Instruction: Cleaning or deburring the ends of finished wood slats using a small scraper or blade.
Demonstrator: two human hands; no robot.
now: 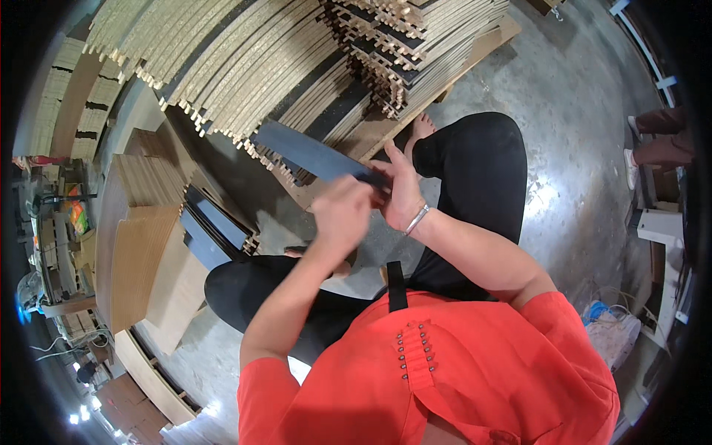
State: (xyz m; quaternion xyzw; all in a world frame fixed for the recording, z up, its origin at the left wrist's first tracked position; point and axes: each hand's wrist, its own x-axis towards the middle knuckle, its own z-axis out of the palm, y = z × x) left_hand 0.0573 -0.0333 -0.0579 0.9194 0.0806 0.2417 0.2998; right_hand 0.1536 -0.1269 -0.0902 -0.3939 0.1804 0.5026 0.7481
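Both hands meet at the near end of a long dark board strip (315,157) that slants up toward the stacked wooden strips (282,67), the right hand (404,194) clamped around its end and the left hand (343,211) seemingly closed over the same end, fingers hidden.

view: head, single fisheye | faces: steeply down over the person's chest | range: close above both hands (371,200) | beyond hands: stacked wooden strips (252,67), concrete floor (578,111)
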